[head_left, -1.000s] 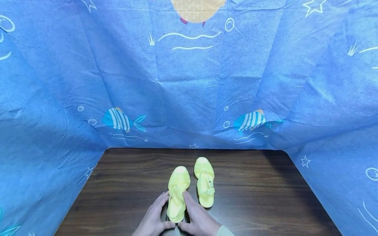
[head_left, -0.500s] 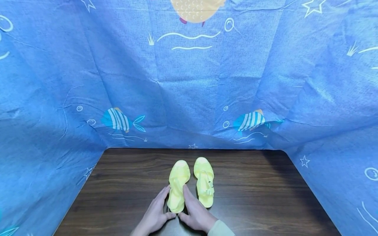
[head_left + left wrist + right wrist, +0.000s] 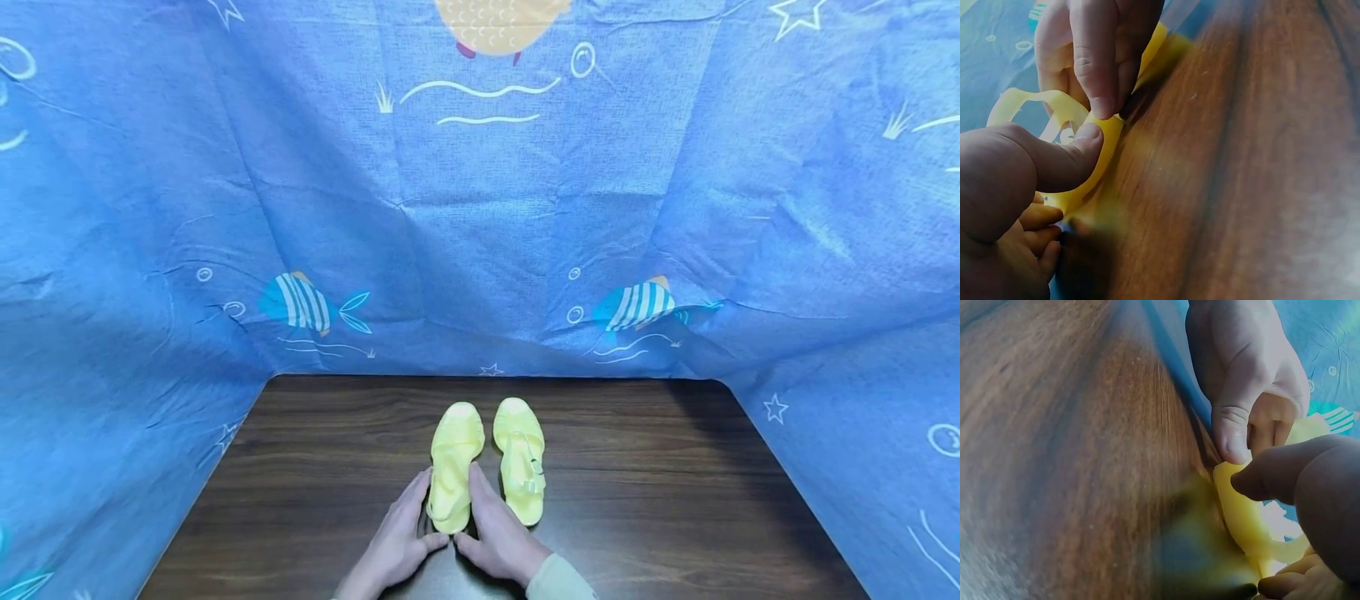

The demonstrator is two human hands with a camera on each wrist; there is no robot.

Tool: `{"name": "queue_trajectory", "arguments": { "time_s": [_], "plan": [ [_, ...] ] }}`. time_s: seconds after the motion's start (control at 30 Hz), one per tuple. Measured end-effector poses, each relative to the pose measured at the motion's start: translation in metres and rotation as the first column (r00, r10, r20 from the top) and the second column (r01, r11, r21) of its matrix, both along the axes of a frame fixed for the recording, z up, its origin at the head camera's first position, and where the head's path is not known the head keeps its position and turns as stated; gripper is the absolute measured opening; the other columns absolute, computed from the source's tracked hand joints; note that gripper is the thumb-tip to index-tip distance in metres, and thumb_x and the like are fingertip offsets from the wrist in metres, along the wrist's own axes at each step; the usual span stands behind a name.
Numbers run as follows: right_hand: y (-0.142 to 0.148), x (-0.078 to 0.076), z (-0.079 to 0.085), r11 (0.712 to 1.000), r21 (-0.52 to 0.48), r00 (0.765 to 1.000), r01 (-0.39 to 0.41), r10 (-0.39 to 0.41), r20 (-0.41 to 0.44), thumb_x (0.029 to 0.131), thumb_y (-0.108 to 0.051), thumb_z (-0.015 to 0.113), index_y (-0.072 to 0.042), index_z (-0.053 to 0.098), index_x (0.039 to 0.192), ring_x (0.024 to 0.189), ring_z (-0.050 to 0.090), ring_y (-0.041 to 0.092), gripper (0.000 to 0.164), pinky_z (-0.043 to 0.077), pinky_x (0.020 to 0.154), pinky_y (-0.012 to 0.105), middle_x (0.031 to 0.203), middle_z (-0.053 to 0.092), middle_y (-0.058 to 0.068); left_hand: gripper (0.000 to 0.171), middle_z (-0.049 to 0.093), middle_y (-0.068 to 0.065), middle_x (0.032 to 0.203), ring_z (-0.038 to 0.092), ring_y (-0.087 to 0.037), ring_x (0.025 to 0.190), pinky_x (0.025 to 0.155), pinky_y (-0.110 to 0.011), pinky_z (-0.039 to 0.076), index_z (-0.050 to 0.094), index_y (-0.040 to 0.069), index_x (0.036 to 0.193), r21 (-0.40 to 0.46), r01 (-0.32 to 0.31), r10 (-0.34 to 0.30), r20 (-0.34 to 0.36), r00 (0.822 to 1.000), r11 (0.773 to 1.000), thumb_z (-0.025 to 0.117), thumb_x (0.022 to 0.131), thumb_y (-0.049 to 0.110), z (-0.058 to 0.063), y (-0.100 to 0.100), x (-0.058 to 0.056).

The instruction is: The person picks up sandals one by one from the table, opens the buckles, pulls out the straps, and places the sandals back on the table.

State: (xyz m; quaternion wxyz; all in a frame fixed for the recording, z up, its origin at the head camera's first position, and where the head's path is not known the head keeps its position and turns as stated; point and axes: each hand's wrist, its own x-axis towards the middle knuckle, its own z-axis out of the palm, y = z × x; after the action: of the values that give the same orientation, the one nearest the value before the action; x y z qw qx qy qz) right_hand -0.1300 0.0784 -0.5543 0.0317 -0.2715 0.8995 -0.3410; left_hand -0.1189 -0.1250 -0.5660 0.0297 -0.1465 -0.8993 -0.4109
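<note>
A pair of yellow sandals lies on a dark wood-grain table, toes facing the far edge. The left sandal [image 3: 458, 432] sits between both hands, its heel toward the person. Along its left side runs my left hand [image 3: 400, 533], thumb at the back of the heel. My right hand [image 3: 498, 537] holds it from the right, its thumb meeting the heel too. In the left wrist view both thumbs press on the heel rim [image 3: 1107, 142]; the right wrist view shows the same heel [image 3: 1241, 509]. Just to the right, the right sandal [image 3: 519, 429] rests untouched, strap and buckle showing.
The table [image 3: 330, 450] has rounded far corners. A blue cloth [image 3: 480, 225] printed with fish, stars and bubbles hangs behind it and along both sides. A pale sleeve [image 3: 558, 579] covers the right forearm.
Both hands have slid the left sandal away from the person, toward the far edge. Its toe now lies nearly level with the right sandal's toe. The right sandal has stayed put.
</note>
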Motion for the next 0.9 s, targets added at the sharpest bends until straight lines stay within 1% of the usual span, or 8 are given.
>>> {"name": "queue_trajectory", "arguments": {
  "time_s": [0.13, 0.27, 0.4, 0.53, 0.6, 0.7, 0.8, 0.9],
  "plan": [
    [0.004, 0.003, 0.001, 1.0, 0.007, 1.0, 0.004, -0.004, -0.007, 0.088, -0.025, 0.079, 0.016, 0.014, 0.16, 0.155, 0.028, 0.041, 0.104, 0.034, 0.122, 0.052, 0.167, 0.02, 0.035, 0.099, 0.049, -0.021, 0.157, 0.044, -0.04, 0.146, 0.115, -0.063, 0.038, 0.038, -0.006, 0.157, -0.006, -0.017, 0.017, -0.037, 0.999, 1.0, 0.091, 0.077, 0.019, -0.002, 0.0, 0.006],
    [0.01, 0.01, 0.006, 0.999, 0.004, 0.998, -0.032, 0.032, 0.047, 0.091, -0.03, 0.075, 0.01, 0.011, 0.163, 0.157, 0.025, 0.037, 0.105, 0.035, 0.122, 0.05, 0.17, 0.016, 0.031, 0.095, 0.056, -0.02, 0.149, 0.053, -0.038, 0.138, 0.109, -0.059, 0.045, 0.046, -0.008, 0.15, -0.041, -0.054, 0.047, -0.154, 0.987, 0.998, 0.092, 0.075, 0.027, -0.006, -0.001, 0.017],
    [0.021, 0.02, 0.013, 0.997, 0.012, 0.992, -0.075, 0.074, 0.101, 0.093, -0.032, 0.074, 0.003, 0.013, 0.166, 0.156, 0.028, 0.034, 0.101, 0.038, 0.121, 0.047, 0.171, 0.019, 0.025, 0.079, 0.066, -0.02, 0.133, 0.064, -0.035, 0.119, 0.096, -0.05, 0.054, 0.063, -0.005, 0.132, -0.073, -0.101, 0.069, -0.354, 0.933, 0.992, 0.095, 0.066, 0.025, -0.012, -0.005, 0.029],
    [0.036, 0.031, 0.017, 0.991, 0.033, 0.991, -0.131, 0.129, 0.043, 0.094, -0.033, 0.076, 0.003, 0.026, 0.163, 0.151, 0.039, 0.033, 0.092, 0.042, 0.118, 0.047, 0.166, 0.034, 0.023, 0.056, 0.07, -0.009, 0.118, 0.067, -0.025, 0.103, 0.086, -0.035, 0.056, 0.074, 0.009, 0.108, -0.08, -0.103, 0.051, -0.493, 0.869, 0.991, 0.096, 0.058, 0.021, -0.02, -0.011, 0.037],
    [0.044, 0.036, 0.016, 0.989, 0.051, 0.99, -0.141, 0.142, -0.011, 0.094, -0.033, 0.077, 0.004, 0.034, 0.159, 0.147, 0.046, 0.032, 0.086, 0.046, 0.115, 0.047, 0.161, 0.044, 0.022, 0.046, 0.071, -0.004, 0.109, 0.067, -0.019, 0.096, 0.082, -0.03, 0.055, 0.074, 0.014, 0.099, -0.075, -0.053, 0.005, -0.527, 0.85, 0.996, 0.095, 0.058, 0.018, -0.026, -0.013, 0.038],
    [0.056, 0.044, 0.011, 0.99, 0.064, 0.987, -0.129, 0.134, -0.09, 0.092, -0.033, 0.079, 0.005, 0.045, 0.152, 0.137, 0.057, 0.03, 0.079, 0.052, 0.108, 0.044, 0.15, 0.056, 0.021, 0.031, 0.07, 0.003, 0.098, 0.066, -0.011, 0.087, 0.074, -0.022, 0.053, 0.072, 0.016, 0.094, -0.056, 0.089, -0.105, -0.57, 0.815, 0.994, 0.092, 0.071, 0.018, -0.04, -0.012, 0.035],
    [0.069, 0.048, 0.0, 0.993, 0.016, 0.981, -0.117, 0.118, -0.152, 0.09, -0.032, 0.082, 0.003, 0.051, 0.148, 0.125, 0.064, 0.026, 0.074, 0.057, 0.098, 0.041, 0.139, 0.064, 0.017, 0.022, 0.068, 0.007, 0.09, 0.064, -0.002, 0.08, 0.07, -0.013, 0.05, 0.07, 0.017, 0.096, -0.009, 0.249, -0.209, -0.573, 0.793, 0.968, 0.088, 0.082, 0.019, -0.055, -0.003, 0.033],
    [0.083, 0.05, -0.014, 0.99, -0.083, 0.973, -0.117, 0.097, -0.21, 0.087, -0.028, 0.085, 0.001, 0.053, 0.145, 0.113, 0.068, 0.022, 0.072, 0.06, 0.089, 0.037, 0.129, 0.068, 0.016, 0.023, 0.07, 0.007, 0.09, 0.064, 0.003, 0.081, 0.068, -0.008, 0.051, 0.072, 0.015, 0.103, 0.059, 0.352, -0.27, -0.528, 0.806, 0.934, 0.086, 0.085, 0.016, -0.058, 0.015, 0.035]
  ]
}}
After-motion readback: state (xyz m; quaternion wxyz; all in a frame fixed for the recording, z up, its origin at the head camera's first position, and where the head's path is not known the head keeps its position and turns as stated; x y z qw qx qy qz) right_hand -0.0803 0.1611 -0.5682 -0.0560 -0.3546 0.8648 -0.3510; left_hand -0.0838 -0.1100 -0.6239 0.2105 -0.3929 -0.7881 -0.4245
